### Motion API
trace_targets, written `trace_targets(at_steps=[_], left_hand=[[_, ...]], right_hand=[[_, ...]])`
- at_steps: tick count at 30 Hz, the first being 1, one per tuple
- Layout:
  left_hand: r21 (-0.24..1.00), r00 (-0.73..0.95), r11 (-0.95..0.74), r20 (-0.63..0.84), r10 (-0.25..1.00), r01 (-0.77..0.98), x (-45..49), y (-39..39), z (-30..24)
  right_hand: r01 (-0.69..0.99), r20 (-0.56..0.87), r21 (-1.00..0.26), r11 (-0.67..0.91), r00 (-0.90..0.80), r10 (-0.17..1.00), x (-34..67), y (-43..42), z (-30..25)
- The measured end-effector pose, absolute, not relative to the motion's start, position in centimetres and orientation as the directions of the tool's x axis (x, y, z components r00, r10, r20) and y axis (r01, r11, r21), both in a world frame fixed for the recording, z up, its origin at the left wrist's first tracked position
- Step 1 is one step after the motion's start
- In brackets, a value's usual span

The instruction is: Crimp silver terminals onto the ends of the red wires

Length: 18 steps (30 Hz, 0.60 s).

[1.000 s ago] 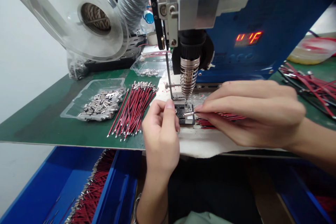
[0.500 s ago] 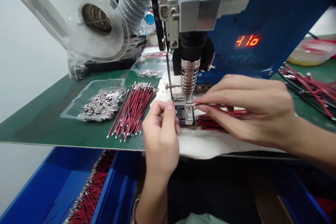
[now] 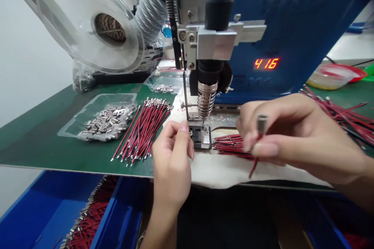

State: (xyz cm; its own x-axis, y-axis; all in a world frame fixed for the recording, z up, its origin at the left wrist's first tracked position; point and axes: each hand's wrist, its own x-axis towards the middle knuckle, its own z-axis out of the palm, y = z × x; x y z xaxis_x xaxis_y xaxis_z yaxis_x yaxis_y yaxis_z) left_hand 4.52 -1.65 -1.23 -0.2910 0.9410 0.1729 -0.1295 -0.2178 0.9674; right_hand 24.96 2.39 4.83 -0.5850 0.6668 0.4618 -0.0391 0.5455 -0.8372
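Note:
My right hand point(image 3: 292, 136) pinches a short red wire with a metal cap point(image 3: 261, 128) on its upper end, held upright just right of the soldering fixture point(image 3: 200, 137). My left hand point(image 3: 172, 163) is curled, its fingertips pinched at the left edge of that small black fixture; what they hold is hidden. The soldering iron tip point(image 3: 204, 105) hangs right above the fixture. A bunch of bare red wires point(image 3: 230, 144) lies on the white cloth point(image 3: 222, 167) under my right hand. A pile of capped red wires point(image 3: 143, 128) lies to the left.
A clear tray of metal caps point(image 3: 106, 118) sits at the left on the green bench point(image 3: 43, 140). A clear solder reel point(image 3: 96, 23) and the blue machine point(image 3: 292, 27) with a red display reading 416 stand behind. More red wires point(image 3: 344, 116) lie at right. Blue bins point(image 3: 58, 214) below hold finished wires.
My right hand pulled the wire away from the fixture, to the right and towards me, turning it upright with the cap now on its end. The view tilted upward. My left hand stayed at the fixture.

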Motion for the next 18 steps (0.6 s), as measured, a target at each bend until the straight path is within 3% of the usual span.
trace_targets(at_steps=[4, 8, 11, 15, 18], left_hand=[[0.968, -0.296, -0.215, 0.169, 0.940, -0.131, 4.6, -1.5, -1.1], [0.970, -0.306, -0.216, 0.172, 0.936, -0.116, 4.6, -1.5, -0.9], [0.972, -0.308, -0.209, 0.169, 0.936, -0.105, 4.6, -1.5, -1.0], [0.971, -0.305, -0.218, 0.178, 0.935, -0.101, 4.6, -1.5, -1.1], [0.969, -0.307, -0.229, 0.191, 0.932, -0.092, 4.7, -1.5, -1.0]], right_hand=[[-0.187, 0.404, -0.908, 0.374, -0.625, 0.668, 24.7, 2.3, 4.3], [-0.109, 0.096, -0.994, 0.022, -0.733, 0.674, 23.6, 1.9, 4.2], [-0.153, -0.032, -0.965, -0.213, -0.737, 0.675, 23.5, 1.6, 4.6], [-0.251, -0.023, -0.927, -0.278, -0.702, 0.712, 24.1, 1.5, 5.1], [-0.159, -0.064, -0.951, -0.267, -0.741, 0.668, 24.1, 1.7, 4.6]])
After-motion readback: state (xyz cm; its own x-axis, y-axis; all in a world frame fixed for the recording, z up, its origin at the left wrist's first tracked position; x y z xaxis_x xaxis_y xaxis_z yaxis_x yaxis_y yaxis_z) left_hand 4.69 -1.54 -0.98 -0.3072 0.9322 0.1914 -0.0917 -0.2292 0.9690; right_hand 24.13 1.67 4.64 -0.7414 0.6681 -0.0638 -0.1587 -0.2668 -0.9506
